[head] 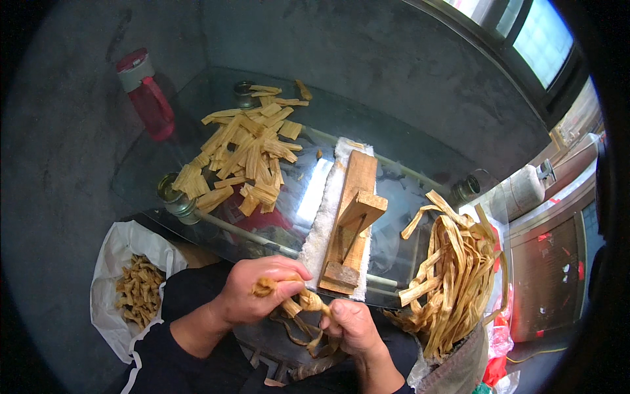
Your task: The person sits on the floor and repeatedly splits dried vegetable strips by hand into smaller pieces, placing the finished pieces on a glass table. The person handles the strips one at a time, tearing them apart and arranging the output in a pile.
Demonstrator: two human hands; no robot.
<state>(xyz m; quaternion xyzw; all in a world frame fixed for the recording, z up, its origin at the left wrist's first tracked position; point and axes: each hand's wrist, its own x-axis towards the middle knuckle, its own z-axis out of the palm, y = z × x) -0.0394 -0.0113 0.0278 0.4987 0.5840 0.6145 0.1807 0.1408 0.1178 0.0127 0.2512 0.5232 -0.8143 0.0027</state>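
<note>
Between my hands, low in the middle, a tan dried plant strip (pixel 311 300) is twisted into a knot. My left hand (pixel 265 290) grips it near a coiled end, and my right hand (pixel 348 322) pinches the other side. Loose strip ends hang below over my lap. Just beyond my hands a wooden block stand (pixel 357 197) with a thin upright piece lies on a white towel (pixel 320 221). Cut flat pieces of strip (pixel 251 143) are piled on the glass table at the left. A bundle of long strips (pixel 450 276) droops over its right side.
A white bag (pixel 106 285) holding many small knotted pieces (pixel 140 290) is at the lower left. The glass tabletop (pixel 393 133) has metal corner fittings (pixel 179 197). A pink bottle (pixel 152 106) is at the upper left. A pale gas cylinder (pixel 524 189) stands beyond the table's right end.
</note>
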